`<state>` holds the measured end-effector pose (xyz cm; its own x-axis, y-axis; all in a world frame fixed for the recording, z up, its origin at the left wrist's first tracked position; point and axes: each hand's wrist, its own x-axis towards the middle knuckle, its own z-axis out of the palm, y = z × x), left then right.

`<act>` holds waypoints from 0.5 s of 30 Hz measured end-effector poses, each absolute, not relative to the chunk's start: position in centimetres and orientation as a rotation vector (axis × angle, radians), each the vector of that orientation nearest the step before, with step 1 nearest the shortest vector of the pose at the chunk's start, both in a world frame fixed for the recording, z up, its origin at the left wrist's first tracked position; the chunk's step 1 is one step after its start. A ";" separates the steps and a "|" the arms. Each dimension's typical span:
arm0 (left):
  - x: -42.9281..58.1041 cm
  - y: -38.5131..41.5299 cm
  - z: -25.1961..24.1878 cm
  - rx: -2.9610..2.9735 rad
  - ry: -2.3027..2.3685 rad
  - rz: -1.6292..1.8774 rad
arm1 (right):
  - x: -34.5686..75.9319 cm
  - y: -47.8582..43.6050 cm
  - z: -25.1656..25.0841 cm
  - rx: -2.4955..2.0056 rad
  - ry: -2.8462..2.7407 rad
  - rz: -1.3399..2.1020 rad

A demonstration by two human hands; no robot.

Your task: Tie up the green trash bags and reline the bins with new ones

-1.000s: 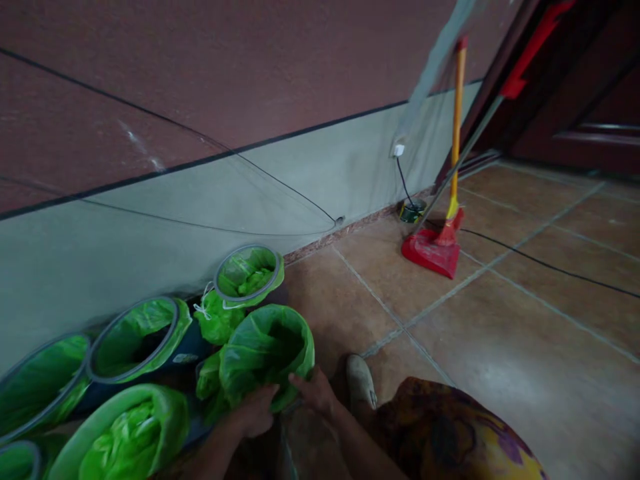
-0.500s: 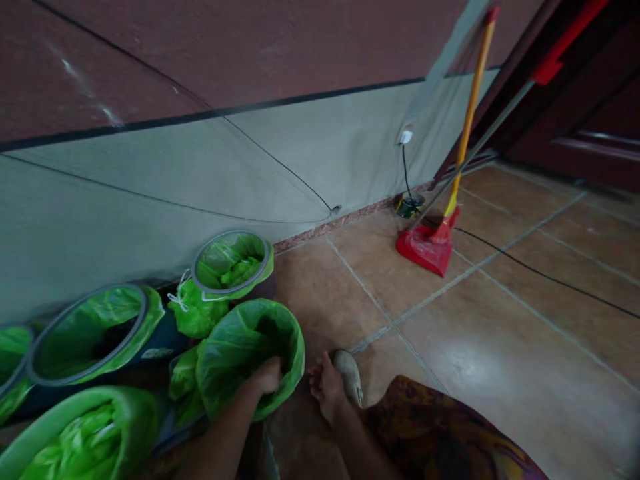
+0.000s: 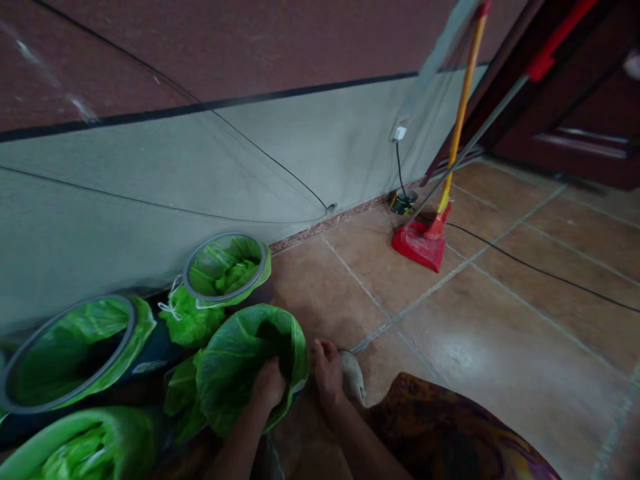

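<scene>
A small bin lined with a green plastic bag stands on the tiled floor just in front of me. My left hand is closed on the near rim of that green liner. My right hand hovers beside the bin's right side with its fingers curled, holding nothing that I can see. Just past it lies my pale shoe.
Several more green-lined bins stand along the grey wall at left, with a tied green bag among them. A red dustpan with a yellow broom handle leans near a dark door. A black cable crosses the floor.
My right hand let go of the liner's rim, swung out to the right, then curled its fingers beside the bin. My left hand moved up onto the rim. The view swung slightly left.
</scene>
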<state>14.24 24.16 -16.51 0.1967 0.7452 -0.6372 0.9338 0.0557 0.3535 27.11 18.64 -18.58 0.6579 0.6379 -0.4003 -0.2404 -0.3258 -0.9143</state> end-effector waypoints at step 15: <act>12.3 15.3 -15.8 2.187 1.513 -0.390 | 26.1 19.3 -20.2 -1.472 -0.269 1.113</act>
